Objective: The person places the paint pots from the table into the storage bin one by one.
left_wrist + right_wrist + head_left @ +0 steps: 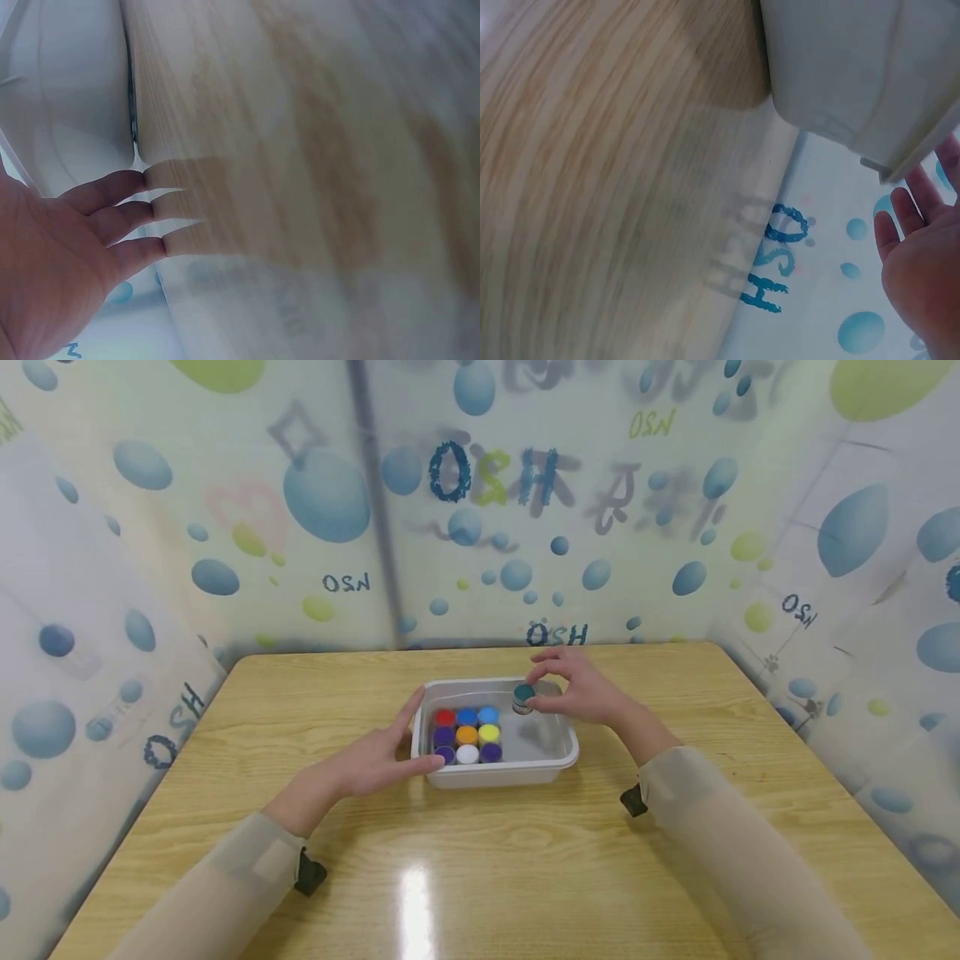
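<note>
A white plastic bin (495, 777) stands on the table, with small lidded jars (467, 736) packed together in its left part. Their lids are red, blue, light blue, purple, orange, yellow and white. At the bin's left end rests my left hand (367, 764), thumb on the near rim and index finger along the end toward the far corner. Its other fingers (124, 217) stretch down to the tabletop in the left wrist view. Over the bin's right part, my right hand (581, 687) pinches a small jar with a dark green lid (523, 697) between thumb and fingers.
The wood-grain table (315, 710) reaches to a patterned curtain (420, 568) at the back and sides. Dark wrist devices sit at both sleeve cuffs. A bright light reflection lies on the table in front of the bin.
</note>
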Available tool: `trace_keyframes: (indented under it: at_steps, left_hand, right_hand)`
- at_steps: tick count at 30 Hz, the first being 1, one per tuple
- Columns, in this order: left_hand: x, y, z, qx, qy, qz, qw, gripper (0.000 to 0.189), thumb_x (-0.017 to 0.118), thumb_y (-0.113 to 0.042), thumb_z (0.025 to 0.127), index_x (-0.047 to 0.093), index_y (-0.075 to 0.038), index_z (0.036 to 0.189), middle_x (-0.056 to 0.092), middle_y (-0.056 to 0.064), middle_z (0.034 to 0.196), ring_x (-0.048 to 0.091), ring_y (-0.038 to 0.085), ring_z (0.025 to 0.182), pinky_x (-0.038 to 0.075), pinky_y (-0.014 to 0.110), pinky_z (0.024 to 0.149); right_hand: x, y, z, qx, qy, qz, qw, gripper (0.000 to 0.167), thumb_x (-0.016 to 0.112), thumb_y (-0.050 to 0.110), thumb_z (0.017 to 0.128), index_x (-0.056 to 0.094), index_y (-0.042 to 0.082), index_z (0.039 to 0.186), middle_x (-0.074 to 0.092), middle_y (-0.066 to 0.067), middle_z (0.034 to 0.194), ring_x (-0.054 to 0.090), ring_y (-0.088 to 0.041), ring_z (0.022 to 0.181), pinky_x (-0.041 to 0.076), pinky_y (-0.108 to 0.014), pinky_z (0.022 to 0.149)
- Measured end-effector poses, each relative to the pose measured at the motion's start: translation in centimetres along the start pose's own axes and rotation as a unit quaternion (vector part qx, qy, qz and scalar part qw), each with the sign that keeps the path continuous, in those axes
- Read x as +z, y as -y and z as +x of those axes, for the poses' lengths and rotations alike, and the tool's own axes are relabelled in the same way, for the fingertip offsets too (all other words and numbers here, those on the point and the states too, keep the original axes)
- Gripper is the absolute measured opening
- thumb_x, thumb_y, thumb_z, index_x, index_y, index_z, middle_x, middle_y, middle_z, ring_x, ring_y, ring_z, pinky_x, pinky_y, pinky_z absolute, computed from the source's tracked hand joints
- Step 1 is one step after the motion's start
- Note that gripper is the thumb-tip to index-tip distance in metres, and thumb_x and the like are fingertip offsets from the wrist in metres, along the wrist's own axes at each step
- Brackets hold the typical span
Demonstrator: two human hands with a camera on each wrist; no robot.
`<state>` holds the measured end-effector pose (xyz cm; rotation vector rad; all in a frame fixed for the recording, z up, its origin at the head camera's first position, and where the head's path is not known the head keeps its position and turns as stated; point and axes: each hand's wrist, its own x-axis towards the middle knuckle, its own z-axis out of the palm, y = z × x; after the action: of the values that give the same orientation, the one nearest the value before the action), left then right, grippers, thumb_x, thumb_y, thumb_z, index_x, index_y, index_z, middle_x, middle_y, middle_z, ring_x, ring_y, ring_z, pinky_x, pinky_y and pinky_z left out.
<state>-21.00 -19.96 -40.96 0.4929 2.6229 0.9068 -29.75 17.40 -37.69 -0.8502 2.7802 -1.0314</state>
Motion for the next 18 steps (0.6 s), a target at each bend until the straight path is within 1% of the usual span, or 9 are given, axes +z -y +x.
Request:
trace_keyframes:
  at_steps: [4, 7, 13, 15, 18]
  left_hand:
    - [0.0, -0.1, -0.1, -0.001, 0.0, 0.002, 1.0, 0.116, 0.062, -0.079, 0.098, -0.018, -0.043, 0.174, 0.051, 0.021, 0.168, 0.052, 0.05, 0.152, 0.037, 0.071, 0.126]
    - [0.1, -0.1, 0.0, 0.0, 0.0, 0.001, 1.0, 0.115, 0.062, -0.079, 0.098, -0.018, -0.044, 0.174, 0.05, 0.021, 0.169, 0.05, 0.051, 0.153, 0.036, 0.072, 0.126]
    - [0.3, -0.1, 0.1, 0.004, -0.003, 0.001, 1.0, 0.114, 0.061, -0.078, 0.099, -0.019, -0.045, 0.173, 0.047, 0.022, 0.171, 0.049, 0.053, 0.153, 0.036, 0.072, 0.126]
    - [0.3, 0.0, 0.1, 0.003, -0.005, 0.002, 1.0, 0.113, 0.061, -0.078, 0.099, -0.019, -0.045, 0.173, 0.045, 0.023, 0.172, 0.049, 0.053, 0.153, 0.036, 0.073, 0.126]
    - [0.3, 0.0, 0.0, 0.003, -0.007, 0.003, 1.0, 0.113, 0.061, -0.078, 0.099, -0.018, -0.045, 0.173, 0.041, 0.026, 0.173, 0.049, 0.054, 0.153, 0.037, 0.073, 0.125]
  right_hand:
    - [0.9, 0.0, 0.8, 0.001, 0.016, -0.007, 0.9998, 0.022, 0.087, 0.028, 0.094, 0.081, 0.019, 0.114, 0.048, -0.014, 0.169, 0.028, -0.042, 0.162, 0.026, -0.071, 0.13]
    - [1.4, 0.0, 1.1, 0.005, 0.025, -0.023, 0.9994, 0.022, 0.087, 0.031, 0.094, 0.082, 0.021, 0.113, 0.046, -0.012, 0.172, 0.028, -0.042, 0.163, 0.023, -0.07, 0.131]
    - [1.9, 0.3, 1.3, 0.015, 0.036, -0.047, 0.9981, 0.023, 0.089, 0.032, 0.092, 0.084, 0.023, 0.113, 0.042, -0.009, 0.175, 0.023, -0.044, 0.165, 0.013, -0.07, 0.134]
    - [2.1, 0.4, 1.4, 0.022, 0.047, -0.063, 0.9967, 0.024, 0.089, 0.034, 0.092, 0.083, 0.024, 0.114, 0.04, -0.008, 0.177, 0.02, -0.045, 0.166, 0.011, -0.071, 0.134]
    - [2.4, 0.6, 1.6, 0.027, 0.068, -0.103, 0.992, 0.026, 0.088, 0.038, 0.093, 0.083, 0.027, 0.116, 0.038, -0.007, 0.178, 0.018, -0.046, 0.166, 0.013, -0.072, 0.133]
